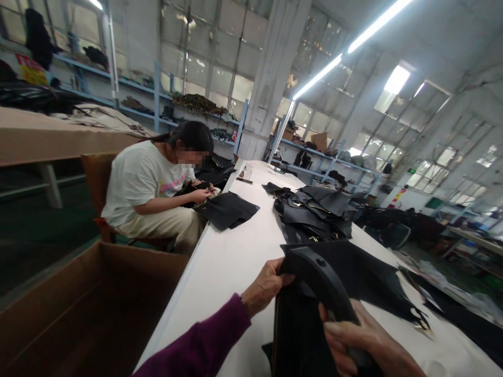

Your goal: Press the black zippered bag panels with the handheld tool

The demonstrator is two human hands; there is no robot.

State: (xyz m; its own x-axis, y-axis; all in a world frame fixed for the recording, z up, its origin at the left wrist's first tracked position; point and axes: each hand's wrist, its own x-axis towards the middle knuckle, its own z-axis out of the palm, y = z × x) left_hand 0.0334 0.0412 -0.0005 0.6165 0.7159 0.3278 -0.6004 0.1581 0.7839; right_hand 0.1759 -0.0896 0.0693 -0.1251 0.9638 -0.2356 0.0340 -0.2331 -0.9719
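My right hand [353, 335] is wrapped around the lower part of a black curved hand tool [320, 272] with a small button on its upper side. What kind of tool it is I cannot make out. Beside the tool's upper end, my left hand [265, 285] pinches the edge of a black fabric piece [294, 330], which hangs down towards me. The tool's working end is hidden. Just beyond both hands, a larger black fabric panel [365, 267] lies flat on the white table [236, 277].
A pile of black pieces with gold zippers [314, 212] lies farther up the table. Across at the left, a seated person [137, 183] handles small work beside black fabric [230, 209]. A large cardboard box [51, 293] stands at the left. Cords [420, 317] lie right.
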